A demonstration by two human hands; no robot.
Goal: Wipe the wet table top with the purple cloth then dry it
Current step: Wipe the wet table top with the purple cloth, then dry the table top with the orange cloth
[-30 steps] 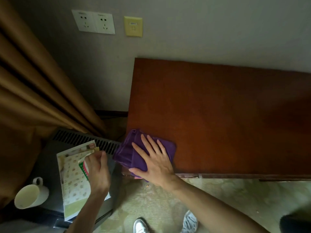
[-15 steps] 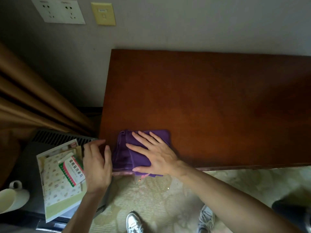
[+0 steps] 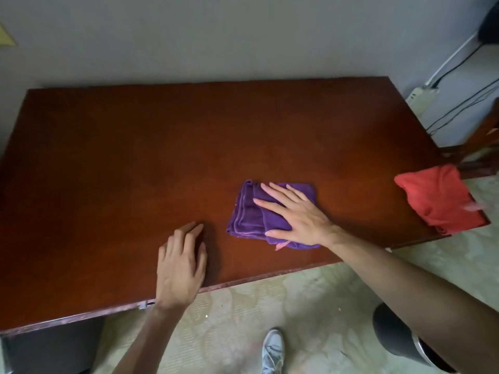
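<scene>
The folded purple cloth [image 3: 247, 214] lies on the red-brown wooden table top [image 3: 135, 157], right of the middle and near the front edge. My right hand [image 3: 294, 214] presses flat on its right half with fingers spread, palm down. My left hand [image 3: 181, 263] rests flat on the bare wood by the front edge, left of the cloth and apart from it, holding nothing. A folded red cloth [image 3: 440, 198] lies at the table's right front corner and overhangs the edge a little.
The table stands against a grey wall. A power strip with cables [image 3: 421, 94] sits beyond the right end. A dark bin [image 3: 397, 336] stands on the patterned floor at lower right, and a shoe [image 3: 272, 352] shows below the front edge.
My right hand has slid the purple cloth from the table's left front corner towards the right. My left hand left the booklet beside the table and now lies on the table top. The view swung right.
</scene>
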